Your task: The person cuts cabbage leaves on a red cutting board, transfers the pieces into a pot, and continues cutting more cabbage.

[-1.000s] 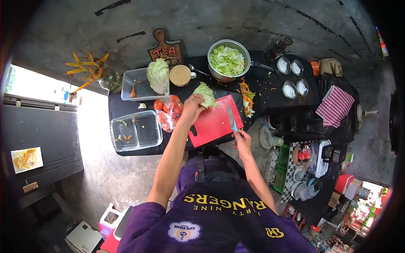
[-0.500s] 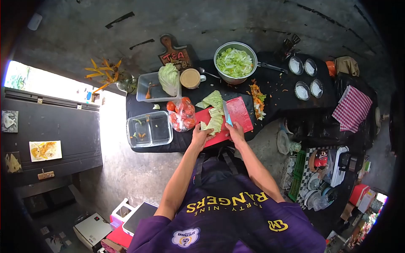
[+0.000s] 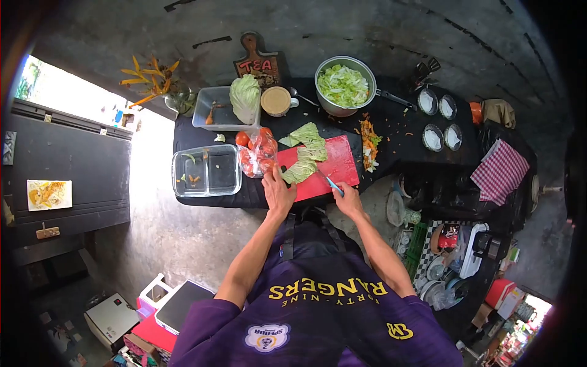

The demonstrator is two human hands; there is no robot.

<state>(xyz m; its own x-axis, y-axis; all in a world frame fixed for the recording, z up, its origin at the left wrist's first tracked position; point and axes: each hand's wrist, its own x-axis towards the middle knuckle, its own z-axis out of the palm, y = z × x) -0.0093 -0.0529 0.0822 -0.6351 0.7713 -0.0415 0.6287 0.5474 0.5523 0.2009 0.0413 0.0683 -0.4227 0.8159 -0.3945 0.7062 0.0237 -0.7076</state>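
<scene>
On the red cutting board (image 3: 339, 162) lie green cabbage leaves (image 3: 310, 147), partly over its left edge. My left hand (image 3: 279, 194) is at the board's left edge, just below a clear bag of tomatoes (image 3: 258, 156), its fingers apart and near the lowest leaf. My right hand (image 3: 348, 200) holds a knife (image 3: 333, 185) by its light blue handle at the board's front edge, the blade pointing up and left over the board. Beyond the board stands a pot (image 3: 345, 85) of chopped greens. Shredded orange and green scraps (image 3: 370, 147) lie to the board's right.
Left of the bag is a divided glass container (image 3: 208, 171). Behind it, a plastic tub (image 3: 211, 110) holds a cabbage (image 3: 245, 101), beside a lidded mug (image 3: 276, 101). Several small dishes (image 3: 433, 137) stand at the right, near a checked cloth (image 3: 501, 171).
My left hand has let go of the leaves and moved left. My right hand has drawn the knife down and right, off the leaves. The view has shifted slightly.
</scene>
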